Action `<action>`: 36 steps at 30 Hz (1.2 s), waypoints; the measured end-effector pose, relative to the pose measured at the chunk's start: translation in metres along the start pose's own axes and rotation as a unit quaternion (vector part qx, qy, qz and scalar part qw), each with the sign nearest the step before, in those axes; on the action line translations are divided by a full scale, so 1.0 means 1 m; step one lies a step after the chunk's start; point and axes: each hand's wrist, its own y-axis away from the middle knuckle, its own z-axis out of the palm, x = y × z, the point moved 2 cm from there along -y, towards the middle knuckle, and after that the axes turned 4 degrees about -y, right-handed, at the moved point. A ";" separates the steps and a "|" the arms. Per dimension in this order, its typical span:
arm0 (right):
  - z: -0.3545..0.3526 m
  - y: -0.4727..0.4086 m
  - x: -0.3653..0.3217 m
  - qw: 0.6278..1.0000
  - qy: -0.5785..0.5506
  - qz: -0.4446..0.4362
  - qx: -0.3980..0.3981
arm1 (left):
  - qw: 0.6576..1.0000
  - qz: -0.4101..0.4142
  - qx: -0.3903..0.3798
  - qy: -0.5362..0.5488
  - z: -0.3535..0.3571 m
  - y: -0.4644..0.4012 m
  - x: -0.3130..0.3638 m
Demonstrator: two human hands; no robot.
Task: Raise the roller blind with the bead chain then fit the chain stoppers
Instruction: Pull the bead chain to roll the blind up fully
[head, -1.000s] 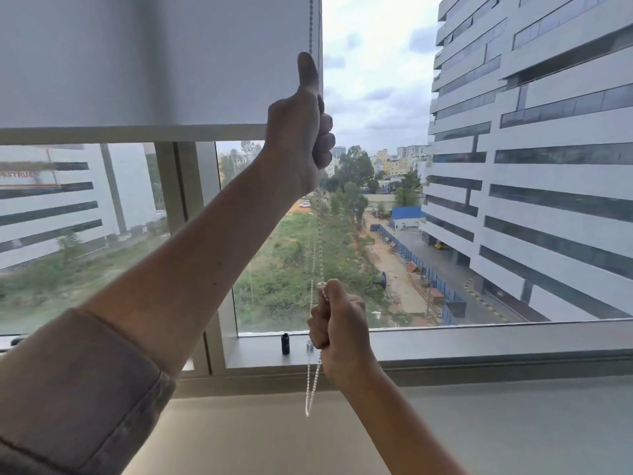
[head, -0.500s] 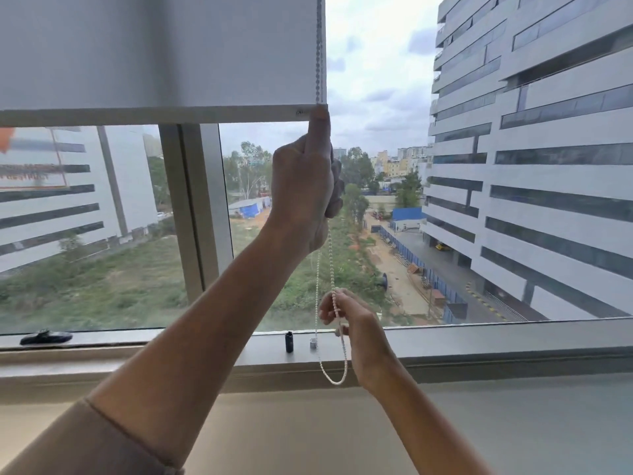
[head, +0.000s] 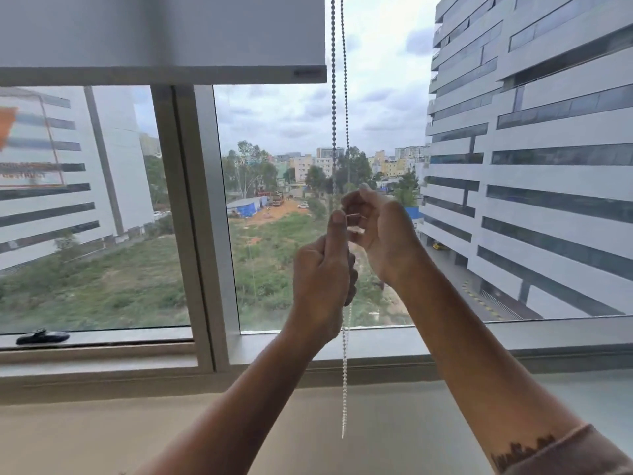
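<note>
Since a moment ago, both hands have come together at mid-window. My left hand (head: 322, 275) is fisted around the white bead chain (head: 344, 371), thumb up. My right hand (head: 380, 234) pinches a small pale chain stopper (head: 355, 223) beside it. Above, the grey fabric roller blind (head: 161, 32) covers only the window's top.
</note>
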 end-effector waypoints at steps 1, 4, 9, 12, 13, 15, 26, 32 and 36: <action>0.005 -0.003 -0.008 1.000 -0.006 0.002 -0.009 | 1.000 -0.006 0.003 0.002 -0.001 0.003 -0.007; 0.020 -0.009 -0.029 0.999 -0.018 0.011 -0.026 | 1.000 -0.023 0.007 0.001 -0.005 0.014 -0.026; 0.043 -0.012 -0.055 0.998 -0.029 0.023 -0.048 | 0.999 -0.021 0.005 -0.025 -0.008 0.031 -0.057; 0.051 -0.016 -0.063 0.996 -0.053 0.035 -0.059 | 0.998 -0.042 0.008 -0.039 -0.010 0.041 -0.078; 0.053 -0.017 -0.065 0.996 -0.058 0.038 -0.061 | 0.998 -0.050 0.009 -0.043 -0.010 0.044 -0.085; 0.055 -0.021 -0.067 0.995 -0.068 0.040 -0.059 | 0.997 -0.059 0.012 -0.050 -0.012 0.049 -0.095; 0.047 -0.018 -0.050 0.995 -0.080 0.057 -0.003 | 0.993 -0.072 0.009 -0.093 -0.016 0.067 -0.127; 0.044 -0.007 -0.032 0.996 -0.085 0.011 0.018 | 0.990 -0.067 -0.005 -0.122 -0.025 0.068 -0.144; 0.044 0.001 -0.029 0.995 -0.093 -0.026 -0.004 | 0.991 -0.101 -0.052 -0.072 -0.032 0.055 -0.139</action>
